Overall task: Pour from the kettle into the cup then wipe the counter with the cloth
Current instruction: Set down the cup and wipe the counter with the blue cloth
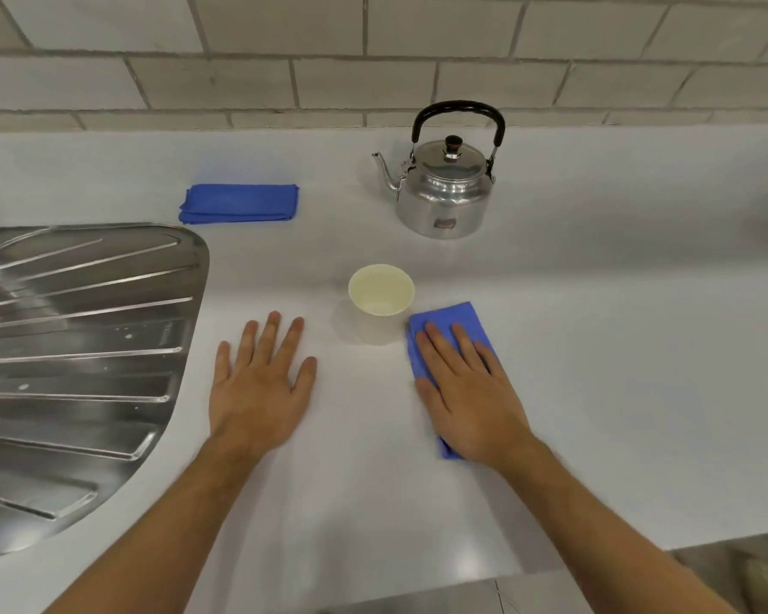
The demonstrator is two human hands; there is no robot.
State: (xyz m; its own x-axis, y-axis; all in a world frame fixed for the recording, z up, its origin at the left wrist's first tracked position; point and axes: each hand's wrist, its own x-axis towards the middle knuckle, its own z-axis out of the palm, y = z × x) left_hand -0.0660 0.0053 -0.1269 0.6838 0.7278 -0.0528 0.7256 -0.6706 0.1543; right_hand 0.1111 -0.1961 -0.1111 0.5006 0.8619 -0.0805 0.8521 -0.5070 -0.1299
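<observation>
At my far left the steel draining board (76, 347) is set into the desk (595, 347), and behind its corner a second blue cloth (239, 203) lies folded and untouched. My left hand (258, 383) rests flat on the bare surface, fingers spread, holding nothing. Just to its right stands the cup (380, 303), upright and apparently holding some liquid, with the kettle (446, 188) set down upright well behind it, spout to the left, so I judge the pouring done and the wiping in hand. My right hand (466, 392) lies open, palm pressed down on the cloth (451, 323), whose near corner sits just beside the cup, perhaps touching it. To wipe well I should keep the palm flat, sweep away from the cup rather than into it, and steady the cup with my left hand if the cloth must pass close.
</observation>
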